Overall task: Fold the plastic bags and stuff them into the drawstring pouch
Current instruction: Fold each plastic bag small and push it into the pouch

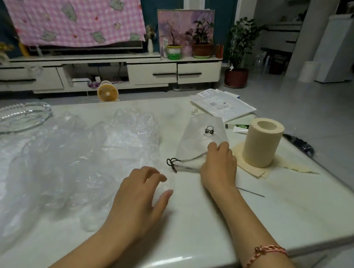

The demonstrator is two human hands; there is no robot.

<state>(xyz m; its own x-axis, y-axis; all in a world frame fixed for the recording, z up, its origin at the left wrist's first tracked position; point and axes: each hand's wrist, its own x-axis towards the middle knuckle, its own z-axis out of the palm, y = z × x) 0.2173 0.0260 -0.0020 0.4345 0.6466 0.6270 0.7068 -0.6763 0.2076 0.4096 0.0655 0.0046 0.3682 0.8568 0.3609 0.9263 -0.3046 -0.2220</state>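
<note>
Clear plastic bags (71, 155) heaped loose and unfolded on the left half of the white table (206, 224), reaching from beside the glass ashtray (14, 116) down toward the near edge. Drawstring pouch (204, 134) flat just to the right of the heap, long axis running away from the body, mouth and knotted black cord (172, 162) at the near end (handy for stuffing later). Roll of paper (262, 142) close on the far right side of the pouch.

Left hand (141, 197) hovering low at the heap's right fringe, fingers spread and loosely bent, gripping nothing clearly; possibly brushing thin plastic, too sheer to tell. Right hand (218, 166) lying on the pouch near its mouth, fingers bent down onto the cloth; pinching or merely pressing, impossible to say.

Folding seemingly not yet started. Bags to the left of both hands, so nearer the left one: probably a short reach leftward for the first bag, with the pouch pinned in place on the right.
</note>
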